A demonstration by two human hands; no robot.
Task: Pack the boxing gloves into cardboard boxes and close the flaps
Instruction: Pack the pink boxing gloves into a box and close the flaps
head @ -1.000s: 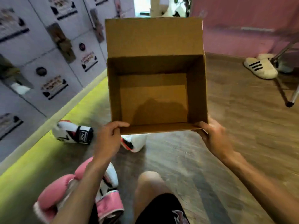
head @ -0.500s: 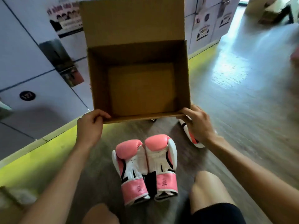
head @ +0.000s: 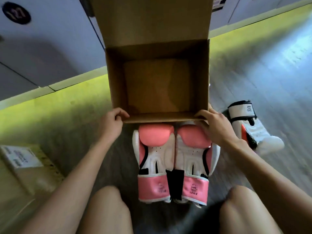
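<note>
My left hand [head: 110,123] and right hand [head: 213,127] grip the open cardboard box [head: 157,78] by its near edge; below it, the pink gloves [head: 172,163] lie lengthwise, cuffs toward me.

Both hands [head: 110,122] gripping open box [head: 116,78], pink gloves [head: 172,162] below

Grey lockers [head: 42,48], yellow-green floor strip [head: 67,107], labelled package [head: 25,166] at left.

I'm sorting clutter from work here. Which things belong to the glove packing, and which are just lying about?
Job:
open cardboard box, empty, held at its near edge by left hand and right hand
pink glove pair
white glove

Lying about:
labelled box
lockers
</note>
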